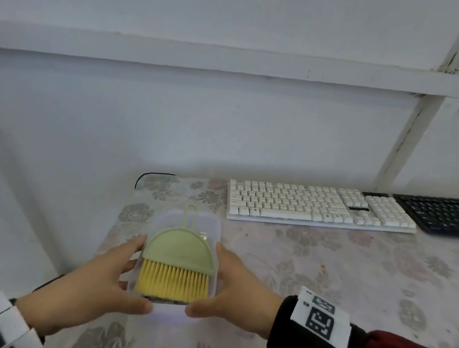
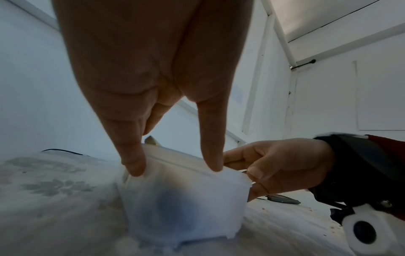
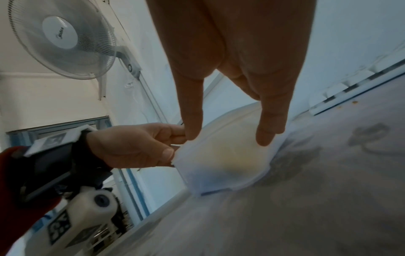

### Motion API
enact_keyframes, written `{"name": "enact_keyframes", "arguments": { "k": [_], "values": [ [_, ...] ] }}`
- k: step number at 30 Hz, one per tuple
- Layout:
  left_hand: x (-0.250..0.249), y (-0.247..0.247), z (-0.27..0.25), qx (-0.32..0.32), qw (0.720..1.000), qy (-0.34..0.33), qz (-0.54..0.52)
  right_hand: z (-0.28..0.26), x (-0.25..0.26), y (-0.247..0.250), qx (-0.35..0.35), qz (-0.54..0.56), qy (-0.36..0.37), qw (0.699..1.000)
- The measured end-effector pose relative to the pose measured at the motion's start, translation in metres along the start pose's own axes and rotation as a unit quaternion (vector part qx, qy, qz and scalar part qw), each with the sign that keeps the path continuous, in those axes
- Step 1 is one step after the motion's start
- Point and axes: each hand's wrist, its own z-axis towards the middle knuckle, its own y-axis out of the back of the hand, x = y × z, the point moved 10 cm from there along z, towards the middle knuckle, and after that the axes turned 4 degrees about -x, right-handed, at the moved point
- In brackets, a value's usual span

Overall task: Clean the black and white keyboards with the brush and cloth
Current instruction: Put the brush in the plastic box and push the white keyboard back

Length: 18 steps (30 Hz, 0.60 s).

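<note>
Both hands hold a clear plastic box (image 1: 189, 218) at the worktop's (image 1: 354, 274) left edge. The left hand (image 1: 89, 286) pinches the box's left side, fingers along the rim, thumb at the near corner; the right hand (image 1: 235, 291) mirrors it on the right side. Neither grip is spread wide. The brush (image 1: 178, 262), green back and yellow bristles, lies on top of the box. The white keyboard (image 1: 319, 205) and black keyboard (image 1: 446, 215) sit along the far edge, well apart from the hands.
</note>
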Motion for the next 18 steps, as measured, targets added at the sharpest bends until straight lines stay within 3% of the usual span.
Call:
{"name": "enact_keyframes", "arguments": {
  "k": [11,18],
  "values": [
    [-0.023,0.028,0.095,-0.035,0.999,-0.023,0.003,0.074,0.007,0.046,-0.052,0.075,-0.026,0.995],
    [-0.032,0.046,0.144,-0.055,0.998,-0.038,0.014,0.120,0.004,0.066,-0.086,0.061,-0.019,0.994]
  ]
}}
